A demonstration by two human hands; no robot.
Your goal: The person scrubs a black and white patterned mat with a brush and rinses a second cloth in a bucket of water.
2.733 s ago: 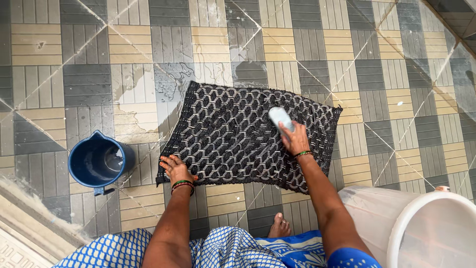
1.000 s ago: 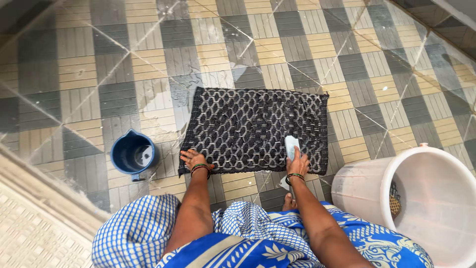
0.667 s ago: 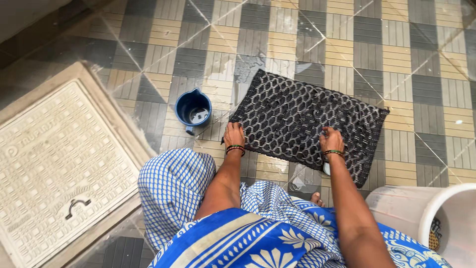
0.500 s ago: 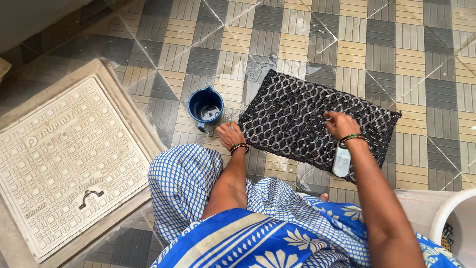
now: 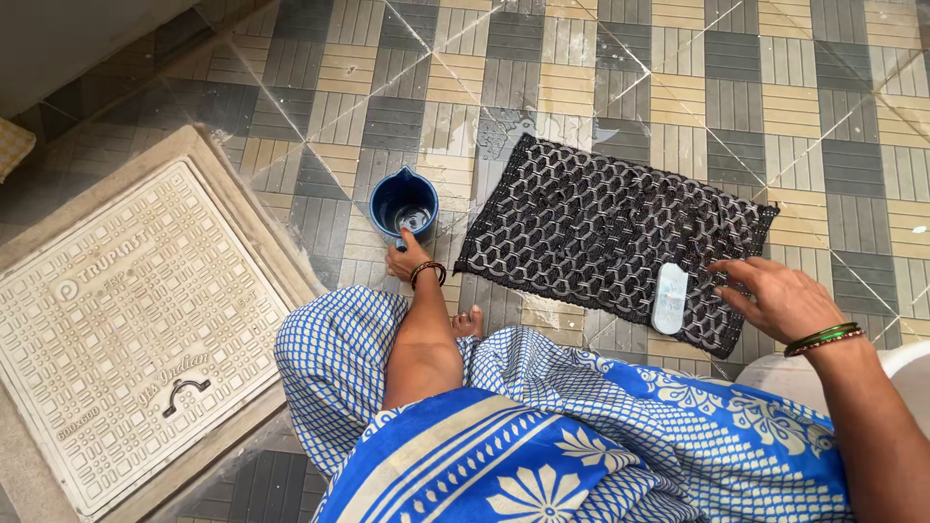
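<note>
— So, what are the hands doing?

— Left hand (image 5: 407,263) is down at the blue mug (image 5: 404,205), fingers closed round its handle at the near side. Bangles on that wrist.

— And the right?

— Right hand (image 5: 775,295) is released, fingers spread, holding nothing. It hovers over the near right corner of the mat (image 5: 610,228); I cannot tell whether the fingertips touch it. Green bangles there too.

— Where's the brush?

— That pale oblong brush (image 5: 669,296) lies on the near edge of the mat, just left of the right hand, apart from it, its long side running away from the person.

— And the mat itself?

— Flat on the floor (image 5: 678,58), black with a pale honeycomb weave, turned a little so its far left corner points up the room. The mug stands just left of it, on wet tiles, with a bit of water showing inside.

— What else is about?

— Toes of a foot (image 5: 469,320) peek out between the left arm and the mat's near edge. A blue and white sari (image 5: 542,436) fills the foreground. Off to the left, a big square cream cover (image 5: 116,329) with a raised grid is set in the floor. Tiles are ribbed, grey and tan. At the right edge, under the forearm, a bit of white bucket (image 5: 906,363) shows.
</note>
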